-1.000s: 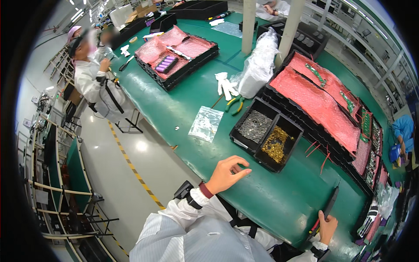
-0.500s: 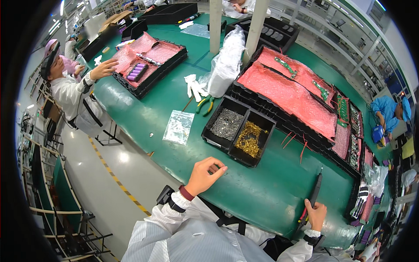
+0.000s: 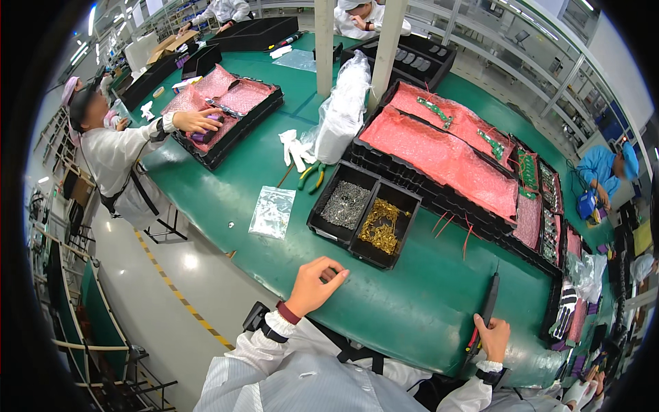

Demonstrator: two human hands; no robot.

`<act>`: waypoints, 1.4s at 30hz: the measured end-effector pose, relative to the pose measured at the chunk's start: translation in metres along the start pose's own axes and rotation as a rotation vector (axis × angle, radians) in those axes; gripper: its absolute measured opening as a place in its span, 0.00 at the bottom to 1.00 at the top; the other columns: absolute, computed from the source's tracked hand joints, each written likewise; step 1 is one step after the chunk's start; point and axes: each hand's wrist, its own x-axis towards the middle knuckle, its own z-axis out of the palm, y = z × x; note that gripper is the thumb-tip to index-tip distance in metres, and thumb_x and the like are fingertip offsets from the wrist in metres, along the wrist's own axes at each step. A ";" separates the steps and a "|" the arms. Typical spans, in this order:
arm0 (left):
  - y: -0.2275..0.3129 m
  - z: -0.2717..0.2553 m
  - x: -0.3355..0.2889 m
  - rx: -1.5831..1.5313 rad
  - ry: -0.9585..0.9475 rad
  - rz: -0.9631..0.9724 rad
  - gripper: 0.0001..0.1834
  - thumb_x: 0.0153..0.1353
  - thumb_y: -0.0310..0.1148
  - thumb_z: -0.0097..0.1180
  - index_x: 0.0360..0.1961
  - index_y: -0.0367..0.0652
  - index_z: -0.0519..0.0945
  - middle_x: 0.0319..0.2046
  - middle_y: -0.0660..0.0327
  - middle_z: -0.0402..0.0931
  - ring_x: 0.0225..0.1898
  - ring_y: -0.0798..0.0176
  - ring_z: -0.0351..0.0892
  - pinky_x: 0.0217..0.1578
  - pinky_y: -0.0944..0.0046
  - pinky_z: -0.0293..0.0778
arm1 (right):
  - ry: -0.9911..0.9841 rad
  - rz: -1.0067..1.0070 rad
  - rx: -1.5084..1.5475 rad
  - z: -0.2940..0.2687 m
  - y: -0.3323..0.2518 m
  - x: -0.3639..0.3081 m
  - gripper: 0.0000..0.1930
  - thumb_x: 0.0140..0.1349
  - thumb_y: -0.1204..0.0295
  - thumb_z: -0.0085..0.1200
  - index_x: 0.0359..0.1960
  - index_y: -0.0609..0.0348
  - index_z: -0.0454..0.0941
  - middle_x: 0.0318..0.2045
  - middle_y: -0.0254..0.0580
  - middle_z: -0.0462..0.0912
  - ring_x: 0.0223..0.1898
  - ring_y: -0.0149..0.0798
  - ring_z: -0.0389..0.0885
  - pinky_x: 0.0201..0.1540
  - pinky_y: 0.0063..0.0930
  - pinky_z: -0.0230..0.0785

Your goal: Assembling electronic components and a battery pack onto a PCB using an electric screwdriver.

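My right hand (image 3: pixel 492 336) is closed round a slim black electric screwdriver (image 3: pixel 490 300), its thin bit pointing away from me. Red and yellow show at the tool's near end. At the table's near edge, my left hand (image 3: pixel 316 285) hovers with its fingers curled in and the thumb alongside; the palm is hidden. Just beyond it stands a black two-compartment bin (image 3: pixel 317 232). Silver screws (image 3: pixel 344 204) fill the left compartment, and brass-coloured parts (image 3: pixel 381 225) lie in the right one. Neither hand touches the bin.
Black trays with pink bubble wrap (image 3: pixel 439 154) and green circuit boards (image 3: pixel 491 143) line the right. Green-handled pliers (image 3: pixel 312 177), a clear bag (image 3: pixel 272 212) and white gloves (image 3: pixel 295 149) lie left of the bin. At far left a co-worker's hand (image 3: pixel 198 121) reaches into another tray (image 3: pixel 226 141).
The co-worker's hand at left has moved onto the purple cells in the tray. My view has shifted slightly. Both my hands keep nearly the same pose, the screwdriver still in my right.
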 end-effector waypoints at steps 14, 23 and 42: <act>0.001 0.001 0.003 0.050 -0.013 0.019 0.07 0.63 0.27 0.69 0.33 0.34 0.83 0.31 0.59 0.84 0.28 0.68 0.85 0.31 0.68 0.80 | 0.019 0.028 0.013 -0.004 -0.013 -0.003 0.33 0.53 0.47 0.70 0.13 0.69 0.73 0.08 0.44 0.66 0.13 0.39 0.64 0.21 0.42 0.59; 0.006 0.000 0.002 0.048 -0.016 -0.001 0.07 0.62 0.27 0.69 0.34 0.34 0.83 0.31 0.59 0.84 0.28 0.68 0.85 0.32 0.68 0.80 | 0.013 0.053 0.026 -0.001 -0.008 -0.002 0.33 0.51 0.47 0.71 0.13 0.69 0.73 0.08 0.45 0.66 0.12 0.42 0.65 0.21 0.43 0.59; 0.005 -0.001 0.003 0.043 -0.012 0.011 0.08 0.62 0.28 0.70 0.33 0.34 0.83 0.30 0.59 0.84 0.27 0.67 0.85 0.32 0.68 0.80 | -0.028 0.049 0.030 -0.010 -0.018 -0.003 0.32 0.54 0.50 0.71 0.14 0.70 0.73 0.08 0.39 0.64 0.14 0.32 0.62 0.21 0.38 0.57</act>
